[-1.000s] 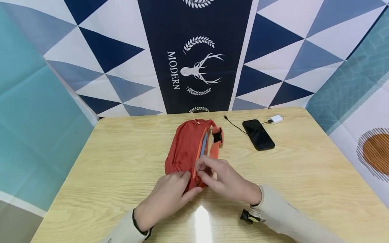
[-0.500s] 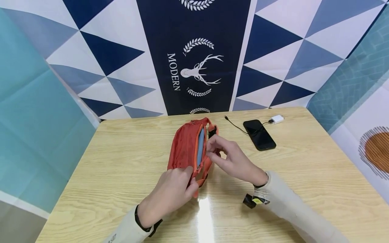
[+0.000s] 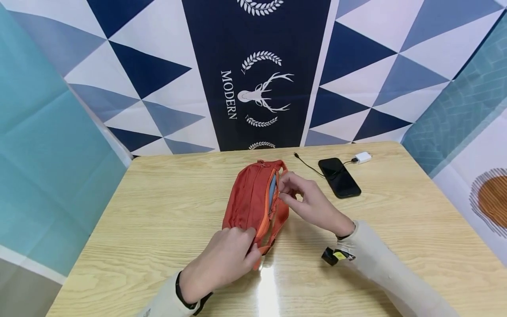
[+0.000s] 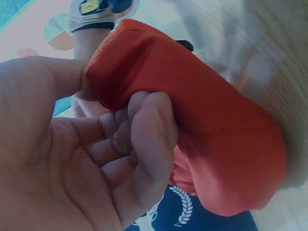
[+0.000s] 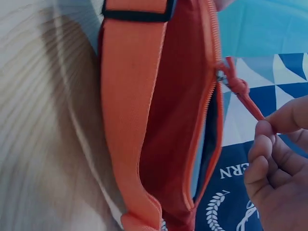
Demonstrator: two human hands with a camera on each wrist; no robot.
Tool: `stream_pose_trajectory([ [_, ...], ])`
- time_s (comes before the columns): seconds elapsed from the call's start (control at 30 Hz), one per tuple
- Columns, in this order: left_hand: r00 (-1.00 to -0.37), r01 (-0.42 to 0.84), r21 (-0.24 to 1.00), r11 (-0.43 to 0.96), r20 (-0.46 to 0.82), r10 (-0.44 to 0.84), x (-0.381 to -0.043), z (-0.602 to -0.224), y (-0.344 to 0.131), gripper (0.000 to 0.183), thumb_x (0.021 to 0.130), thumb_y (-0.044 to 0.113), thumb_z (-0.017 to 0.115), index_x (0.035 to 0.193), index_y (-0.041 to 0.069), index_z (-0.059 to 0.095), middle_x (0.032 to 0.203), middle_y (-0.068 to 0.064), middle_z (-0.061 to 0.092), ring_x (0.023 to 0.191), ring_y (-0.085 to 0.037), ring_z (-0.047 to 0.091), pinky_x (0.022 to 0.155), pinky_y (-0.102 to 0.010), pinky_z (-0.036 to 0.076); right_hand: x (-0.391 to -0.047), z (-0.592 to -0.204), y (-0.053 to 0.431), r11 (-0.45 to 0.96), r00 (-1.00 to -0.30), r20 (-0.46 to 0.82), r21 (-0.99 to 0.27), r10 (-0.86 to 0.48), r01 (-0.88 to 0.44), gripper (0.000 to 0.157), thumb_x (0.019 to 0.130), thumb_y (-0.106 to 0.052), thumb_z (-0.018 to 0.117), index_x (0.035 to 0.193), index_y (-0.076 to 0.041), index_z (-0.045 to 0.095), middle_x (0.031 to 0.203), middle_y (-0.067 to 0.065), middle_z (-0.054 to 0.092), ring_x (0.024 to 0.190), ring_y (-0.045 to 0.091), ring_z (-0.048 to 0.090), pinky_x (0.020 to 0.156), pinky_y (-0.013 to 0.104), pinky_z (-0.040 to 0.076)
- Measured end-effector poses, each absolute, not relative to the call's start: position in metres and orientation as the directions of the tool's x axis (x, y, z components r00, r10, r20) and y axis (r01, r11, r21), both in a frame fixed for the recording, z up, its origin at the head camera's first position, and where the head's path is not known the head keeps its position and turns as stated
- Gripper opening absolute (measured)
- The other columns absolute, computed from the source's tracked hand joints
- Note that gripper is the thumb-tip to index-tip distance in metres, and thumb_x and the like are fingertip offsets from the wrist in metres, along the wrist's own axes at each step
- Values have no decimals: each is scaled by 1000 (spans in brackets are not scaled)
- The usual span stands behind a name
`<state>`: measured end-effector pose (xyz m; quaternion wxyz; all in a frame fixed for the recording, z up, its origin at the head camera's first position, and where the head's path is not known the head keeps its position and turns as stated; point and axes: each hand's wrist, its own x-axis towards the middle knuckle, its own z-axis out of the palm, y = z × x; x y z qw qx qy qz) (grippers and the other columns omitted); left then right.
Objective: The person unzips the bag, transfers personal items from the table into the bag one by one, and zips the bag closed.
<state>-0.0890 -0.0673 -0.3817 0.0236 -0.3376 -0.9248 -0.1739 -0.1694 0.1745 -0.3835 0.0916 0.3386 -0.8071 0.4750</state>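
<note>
- Fingers of the right hand (image 3: 310, 200): thumb and index finger (image 5: 286, 115) meet in a pinch on the end of a red pull cord (image 5: 248, 98), the other fingers curled in beneath them.
- Fingers of the left hand (image 3: 223, 259): bent round the near end of the red bag (image 3: 251, 189), the fabric gripped between thumb and curled fingertips.
- A short way from the pinching fingers, the cord is knotted and runs to the metal slider (image 5: 220, 76) of the zipper (image 5: 210, 103).
- From the slider toward the left fingers the zipper teeth are joined; away from them the zipper gapes, and a blue-grey surface (image 3: 272, 190) shows inside.
- The bag reaches from the left fingers forward, past the left side of the right fingers, tilted on the table (image 3: 166, 207).
- Just below the right fingers an orange strap (image 5: 127, 96) hangs along the bag's side, threaded through a black buckle (image 5: 137, 15).
- Beyond the right fingers and to their right lies a black phone (image 3: 345, 185), with a dark cable (image 3: 310, 167) across it; the cable's far end joins a white charger (image 3: 363, 157).
- Farthest from both hands, behind the table, is a patterned cloth (image 3: 214, 132) with a deer head and "MODERN".
</note>
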Motion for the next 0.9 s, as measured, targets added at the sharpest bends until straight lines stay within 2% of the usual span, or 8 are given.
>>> stream_pose_trajectory([
  [0.17, -775, 629, 297, 719, 159, 612, -89, -385, -69, 27, 88, 16, 61, 67, 19, 45, 53, 11, 38, 46, -3, 34, 42, -22, 29, -170, -382, 174, 335, -745, 466, -687, -478, -645, 18, 89, 11, 62, 94, -5, 58, 83, 6, 63, 73, 13, 58, 66, 29, 49],
  [0.47, -764, 641, 271, 718, 131, 632, -85, -385, -71, 29, 89, 16, 61, 65, 18, 45, 51, 10, 36, 45, -3, 30, 40, -20, 26, -178, -387, 180, 362, -749, 453, -676, -484, -642, 16, 93, 2, 63, 95, -14, 59, 83, -3, 63, 73, 11, 60, 66, 28, 49],
  [0.9, -740, 661, 247, 709, 53, 671, -84, -384, -69, 27, 87, 16, 61, 64, 17, 45, 52, 9, 36, 45, -3, 30, 38, -21, 29, -180, -390, 185, 446, -737, 475, -591, -482, -672, 14, 91, 4, 61, 93, -10, 59, 76, -4, 62, 67, 7, 54, 60, 25, 46],
])
